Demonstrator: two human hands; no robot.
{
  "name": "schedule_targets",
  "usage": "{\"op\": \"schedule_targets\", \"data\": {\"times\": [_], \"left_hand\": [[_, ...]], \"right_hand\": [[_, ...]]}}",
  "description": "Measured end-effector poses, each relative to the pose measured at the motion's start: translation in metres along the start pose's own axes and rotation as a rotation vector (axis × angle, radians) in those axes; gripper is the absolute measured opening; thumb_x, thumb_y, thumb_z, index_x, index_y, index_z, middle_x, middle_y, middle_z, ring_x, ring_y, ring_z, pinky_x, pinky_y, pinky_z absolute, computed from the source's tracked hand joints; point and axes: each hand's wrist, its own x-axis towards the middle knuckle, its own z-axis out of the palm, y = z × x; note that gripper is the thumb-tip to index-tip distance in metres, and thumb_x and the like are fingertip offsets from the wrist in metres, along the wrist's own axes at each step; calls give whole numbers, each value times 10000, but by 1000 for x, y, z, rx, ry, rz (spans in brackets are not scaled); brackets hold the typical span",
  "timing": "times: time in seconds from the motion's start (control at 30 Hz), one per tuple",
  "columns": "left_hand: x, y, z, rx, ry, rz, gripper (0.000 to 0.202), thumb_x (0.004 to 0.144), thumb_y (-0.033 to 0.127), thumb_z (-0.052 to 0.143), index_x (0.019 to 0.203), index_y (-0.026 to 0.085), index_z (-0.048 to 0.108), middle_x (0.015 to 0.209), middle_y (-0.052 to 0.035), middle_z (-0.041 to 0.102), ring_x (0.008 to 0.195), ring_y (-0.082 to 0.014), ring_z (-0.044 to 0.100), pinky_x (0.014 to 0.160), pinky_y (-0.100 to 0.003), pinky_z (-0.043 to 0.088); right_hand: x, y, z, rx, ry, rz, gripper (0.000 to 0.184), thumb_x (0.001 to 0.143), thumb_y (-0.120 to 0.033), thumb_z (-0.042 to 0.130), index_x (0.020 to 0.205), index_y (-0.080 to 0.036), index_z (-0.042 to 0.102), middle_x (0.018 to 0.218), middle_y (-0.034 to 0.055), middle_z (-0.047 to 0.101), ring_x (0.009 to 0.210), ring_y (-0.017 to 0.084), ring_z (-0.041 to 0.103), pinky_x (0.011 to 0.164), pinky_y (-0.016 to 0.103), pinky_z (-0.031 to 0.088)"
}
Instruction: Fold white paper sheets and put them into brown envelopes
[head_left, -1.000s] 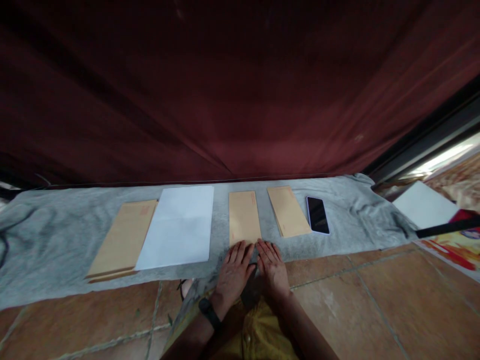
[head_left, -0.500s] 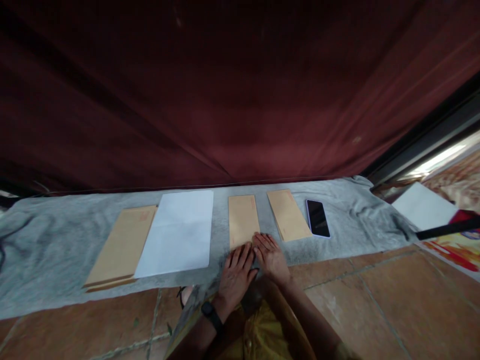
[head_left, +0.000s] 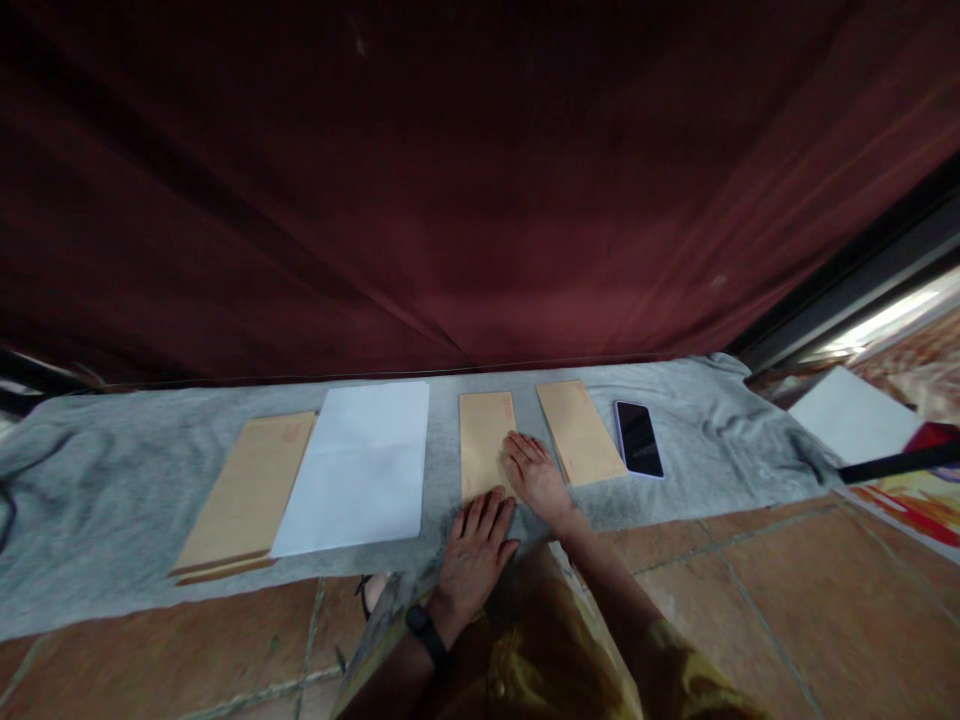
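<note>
Under the flat right hand (head_left: 534, 472) lies the middle brown envelope (head_left: 484, 435).

grey cloth (head_left: 97, 500) on the floor (head_left: 750, 610) carries envelopes (head_left: 581, 430), paper (head_left: 360, 465), phone (head_left: 639, 438).

A grey cloth (head_left: 112, 500) lies spread along the tiled floor (head_left: 787, 600), its far edge against a dark maroon curtain (head_left: 450, 180). On the cloth's left part sits a stack of large brown envelopes (head_left: 247, 490), with a white paper sheet (head_left: 360, 465) just beside it and overlapping its right edge. Further right lies a narrow brown envelope (head_left: 579, 432), slightly angled, and a dark-screened phone (head_left: 639, 438) just beside it. Off the cloth at far right are a white board (head_left: 851, 415), a black bar (head_left: 900, 462) and a colourful printed sheet (head_left: 915, 500).
</note>
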Motion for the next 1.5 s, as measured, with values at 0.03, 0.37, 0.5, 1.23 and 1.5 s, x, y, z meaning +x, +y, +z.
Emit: {"op": "schedule_targets", "data": {"times": [0.03, 0.37, 0.5, 1.23, 1.5], "left_hand": [[0, 0, 0, -2, -4, 1, 507, 986, 459, 508, 1462, 284, 495, 1590, -40, 422, 1370, -275, 468, 1093, -462, 414], [0, -1, -1, 4, 6, 15, 511, 994, 461, 490, 1467, 269, 491, 1596, -37, 412, 1366, -284, 467, 1095, -454, 409], [0, -1, -1, 9, 6, 21, 512, 991, 460, 497, 1464, 267, 496, 1586, -45, 428, 1369, -280, 465, 1099, -457, 405], [-4, -2, -1, -27, -30, -12, 529, 1009, 406, 448, 1497, 201, 455, 1575, -70, 439, 1423, -249, 433, 1152, -431, 381], [-5, 2, -4, -62, -31, -66, 521, 1020, 350, 405, 1494, 136, 447, 1552, -111, 464, 1453, -247, 404, 1192, -446, 351]], "right_hand": [[5, 2, 0, -9, 2, -4, 429, 1025, -251, 417, 1425, -159, 542, 1464, 116, 562, 1382, 228, 486, 1167, 450, 378], [39, 11, 7, -79, -2, 16, 420, 1040, -277, 407, 1414, -149, 550, 1481, 129, 543, 1386, 229, 480, 1157, 436, 366], [42, 9, 9, -80, 1, 33, 423, 1043, -276, 399, 1417, -146, 546, 1480, 128, 544, 1387, 228, 479, 1155, 435, 362], [-91, -41, -21, -30, -39, -49, 479, 1022, -219, 418, 1497, -179, 461, 1504, 80, 522, 1395, 220, 479, 1206, 450, 341], [-97, -48, -23, 2, -26, 2, 485, 1014, -194, 410, 1496, -174, 460, 1524, 89, 497, 1400, 232, 473, 1206, 469, 330]]}}
